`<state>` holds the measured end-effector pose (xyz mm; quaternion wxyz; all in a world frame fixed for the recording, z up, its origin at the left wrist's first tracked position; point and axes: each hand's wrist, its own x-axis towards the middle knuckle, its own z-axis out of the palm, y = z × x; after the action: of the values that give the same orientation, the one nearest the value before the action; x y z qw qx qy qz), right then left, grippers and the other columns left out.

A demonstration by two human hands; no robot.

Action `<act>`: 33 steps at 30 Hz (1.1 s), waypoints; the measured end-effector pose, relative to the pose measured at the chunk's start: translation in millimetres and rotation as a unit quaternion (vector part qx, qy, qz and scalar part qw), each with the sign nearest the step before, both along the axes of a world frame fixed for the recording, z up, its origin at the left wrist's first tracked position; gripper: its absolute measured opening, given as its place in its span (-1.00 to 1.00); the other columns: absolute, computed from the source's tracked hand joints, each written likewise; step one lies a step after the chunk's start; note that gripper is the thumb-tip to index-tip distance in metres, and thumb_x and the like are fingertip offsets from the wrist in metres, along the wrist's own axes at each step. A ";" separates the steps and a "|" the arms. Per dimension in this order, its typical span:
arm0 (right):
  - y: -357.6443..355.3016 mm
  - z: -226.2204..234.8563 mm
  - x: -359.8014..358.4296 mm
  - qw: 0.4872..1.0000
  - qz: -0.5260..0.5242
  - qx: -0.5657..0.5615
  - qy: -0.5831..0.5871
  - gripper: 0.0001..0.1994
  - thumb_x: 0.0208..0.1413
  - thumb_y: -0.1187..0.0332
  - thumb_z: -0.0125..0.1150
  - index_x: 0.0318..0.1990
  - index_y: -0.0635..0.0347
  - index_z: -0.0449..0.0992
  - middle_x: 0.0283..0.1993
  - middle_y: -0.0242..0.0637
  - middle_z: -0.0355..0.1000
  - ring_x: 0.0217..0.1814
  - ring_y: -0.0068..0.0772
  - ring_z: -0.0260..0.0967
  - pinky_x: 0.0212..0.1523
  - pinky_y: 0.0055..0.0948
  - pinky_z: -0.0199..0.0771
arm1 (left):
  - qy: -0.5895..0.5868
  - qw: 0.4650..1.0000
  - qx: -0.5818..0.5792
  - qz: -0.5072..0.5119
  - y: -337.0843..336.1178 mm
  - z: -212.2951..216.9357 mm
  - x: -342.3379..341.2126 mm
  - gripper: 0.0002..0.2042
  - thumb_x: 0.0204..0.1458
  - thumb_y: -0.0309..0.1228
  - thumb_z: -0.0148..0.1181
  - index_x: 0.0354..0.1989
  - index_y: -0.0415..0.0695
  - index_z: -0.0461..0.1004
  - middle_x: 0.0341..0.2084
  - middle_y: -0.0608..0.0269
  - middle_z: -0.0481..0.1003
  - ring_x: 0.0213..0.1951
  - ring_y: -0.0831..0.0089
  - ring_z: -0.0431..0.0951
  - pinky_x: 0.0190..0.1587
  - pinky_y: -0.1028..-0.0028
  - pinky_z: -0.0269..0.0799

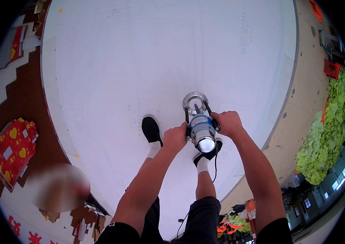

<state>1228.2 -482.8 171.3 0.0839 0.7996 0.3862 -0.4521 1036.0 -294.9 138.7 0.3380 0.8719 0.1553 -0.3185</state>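
I stand on a large white sheet of fabric (140, 61) spread over the floor. Both hands grip the side handles of an upright hand-held machine (202, 132) with a blue and silver motor body. My left hand (175, 138) holds its left handle and my right hand (228, 123) holds its right handle. The machine's round metal base plate (194, 102) rests on the fabric just ahead of my feet. A black cord (215, 164) hangs down from the machine past my right leg. My black shoes (151, 130) stand on the sheet.
Brown floor with white stepped pieces lies at the left, with a red bundle with yellow hearts (11, 152) on it. Bare concrete floor (302, 93) runs along the right edge of the sheet. A heap of light green material (329, 130) is piled at the far right.
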 end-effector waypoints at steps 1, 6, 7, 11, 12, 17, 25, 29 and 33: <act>-0.8 -0.5 -0.2 1.000 0.000 0.003 0.000 -0.44 -0.15 0.33 0.44 0.14 -0.11 0.58 -0.38 -0.29 0.64 -0.30 -0.11 0.63 -0.28 -0.15 0.59 | -0.003 1.000 0.000 0.002 -0.8 -1.4 -1.5 -0.42 -0.06 -0.44 0.32 0.25 0.01 0.47 -0.45 0.03 0.65 -0.38 -0.02 0.68 -0.35 0.05 0.56; 1.2 1.2 -0.4 1.000 0.004 0.007 0.011 -0.65 -0.09 0.32 0.42 -0.08 -0.05 0.57 -0.38 -0.28 0.63 -0.29 -0.11 0.64 -0.29 -0.13 0.59 | -0.008 1.000 -0.004 0.002 -1.6 -4.6 -6.5 -0.51 -0.02 -0.45 0.26 0.18 -0.03 0.48 -0.48 0.04 0.64 -0.40 -0.01 0.68 -0.36 0.04 0.55; 0.5 -2.2 -2.0 1.000 0.008 0.006 0.011 -0.65 -0.09 0.32 0.42 -0.08 -0.04 0.57 -0.39 -0.28 0.63 -0.30 -0.10 0.64 -0.29 -0.13 0.59 | -0.001 1.000 -0.001 -0.001 -2.1 -7.9 -8.4 -0.46 -0.03 -0.44 0.28 0.23 -0.02 0.47 -0.47 0.04 0.64 -0.40 -0.01 0.68 -0.36 0.04 0.55; -5.1 -27.1 -0.3 1.000 0.021 0.022 0.002 -0.66 -0.07 0.30 0.41 -0.07 -0.01 0.56 -0.42 -0.27 0.62 -0.32 -0.09 0.63 -0.29 -0.13 0.58 | 0.007 1.000 0.006 -0.008 -4.3 -24.9 -4.3 -0.40 -0.04 -0.44 0.30 0.29 0.00 0.46 -0.46 0.03 0.64 -0.40 -0.02 0.68 -0.35 0.04 0.55; -2.9 -31.5 0.3 1.000 0.022 0.015 0.009 -0.66 -0.06 0.30 0.40 -0.07 -0.01 0.56 -0.42 -0.27 0.62 -0.32 -0.09 0.63 -0.29 -0.13 0.58 | 0.001 1.000 0.002 -0.005 -3.3 -30.8 -5.2 -0.42 -0.03 -0.44 0.29 0.28 -0.02 0.46 -0.47 0.04 0.64 -0.40 -0.02 0.67 -0.36 0.04 0.55; -0.3 -41.6 3.4 0.999 0.030 0.008 0.014 -0.67 -0.03 0.30 0.39 -0.06 -0.03 0.56 -0.41 -0.26 0.62 -0.31 -0.08 0.63 -0.29 -0.12 0.58 | -0.015 1.000 -0.004 0.003 -2.0 -45.4 -6.2 -0.48 -0.01 -0.41 0.27 0.21 -0.09 0.46 -0.49 0.04 0.63 -0.43 -0.01 0.67 -0.38 0.03 0.55; -15.2 4.2 -10.7 1.000 -0.005 0.028 -0.013 -0.47 -0.11 0.27 0.39 0.13 -0.14 0.56 -0.37 -0.24 0.63 -0.31 -0.05 0.62 -0.29 -0.07 0.57 | 0.003 1.000 -0.030 0.004 -0.6 8.7 -3.7 -0.49 -0.03 -0.47 0.25 0.19 -0.04 0.48 -0.45 0.04 0.65 -0.36 -0.02 0.68 -0.32 0.01 0.57; 3.6 37.5 -7.6 1.000 -0.024 -0.011 -0.008 -0.49 -0.10 0.26 0.40 0.12 -0.15 0.57 -0.37 -0.24 0.63 -0.29 -0.06 0.62 -0.28 -0.07 0.58 | 0.012 0.999 -0.045 -0.028 17.9 30.8 5.8 -0.51 -0.02 -0.48 0.25 0.17 -0.07 0.48 -0.42 0.04 0.65 -0.33 -0.01 0.69 -0.31 0.02 0.57; 20.2 51.0 1.9 0.998 -0.040 0.001 -0.041 -0.55 -0.06 0.28 0.40 0.07 -0.15 0.57 -0.37 -0.27 0.63 -0.28 -0.10 0.63 -0.28 -0.11 0.60 | -0.026 0.998 -0.029 -0.044 40.6 37.3 27.6 -0.57 -0.02 -0.47 0.27 0.10 -0.07 0.49 -0.44 0.07 0.64 -0.34 0.02 0.70 -0.33 0.04 0.57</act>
<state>1230.1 -462.6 222.3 0.0810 0.8325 0.3508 -0.4211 1063.6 -254.3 176.0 0.3529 0.8755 0.0984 -0.3151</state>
